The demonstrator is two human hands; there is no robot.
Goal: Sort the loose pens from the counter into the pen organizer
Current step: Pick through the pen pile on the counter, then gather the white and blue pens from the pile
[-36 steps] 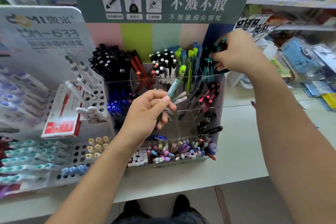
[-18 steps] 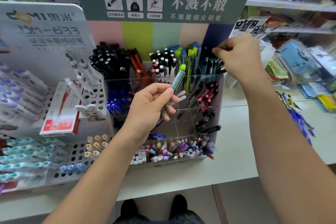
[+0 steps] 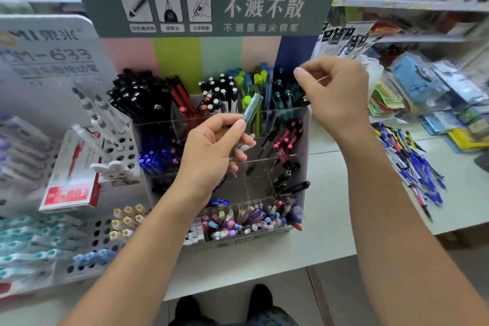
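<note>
Loose blue pens [image 3: 412,167] lay right of the clear acrylic organizer [image 3: 280,174]; left hand [image 3: 211,151] gripped a green pen [image 3: 252,108], right hand [image 3: 336,92] pinched, contents unclear.

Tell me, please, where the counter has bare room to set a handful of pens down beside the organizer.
The counter is bare between the organizer and the heap of loose pens, beneath the right forearm, and along the front edge before the organizer. It is crowded to the right with packaged goods and to the left with the white pen rack.

Blurred shop shelves [image 3: 412,2] behind pale counter [image 3: 330,219].
</note>
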